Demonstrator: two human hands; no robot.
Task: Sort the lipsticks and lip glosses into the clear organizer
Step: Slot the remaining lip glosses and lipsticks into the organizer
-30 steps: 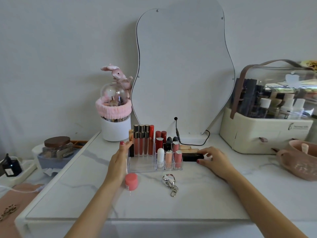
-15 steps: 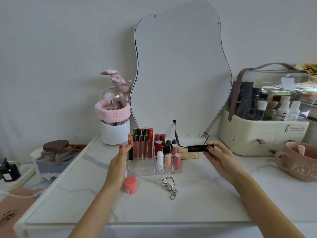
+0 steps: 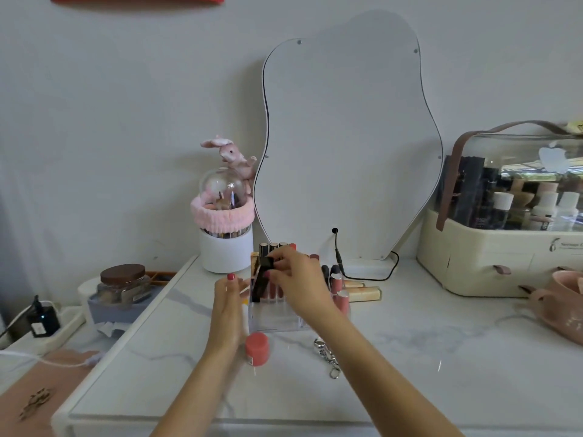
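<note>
Pinching black lipstick tube [image 3: 262, 280] with right hand [image 3: 299, 280], fingers clamped on its top end; tube tilted, lower end down in the left side of clear organizer [image 3: 277, 323], exact compartment not readable

Left hand [image 3: 228, 305] flat against organizer's left wall, fingers straight and together, holding nothing

Back row: tall glosses [image 3: 273, 247] upright, mostly hidden behind right hand. Pink-capped lipsticks [image 3: 339, 294] upright on organizer's right side

Two beige tubes [image 3: 362, 293] lying on worktop [image 3: 441, 357] just right of organizer, outside it

Round pink jar [image 3: 257, 348] just in front of organizer's left corner, beside left wrist. Metal keychain [image 3: 326, 357] in front, near right forearm

Behind: wavy mirror [image 3: 347, 137] with black cable [image 3: 362, 275] trailing close to organizer's back; white brush holder [image 3: 225, 247] with pink band at back left

Cream cosmetics case [image 3: 504, 263] and pink bowl [image 3: 561, 307] well apart at right
</note>
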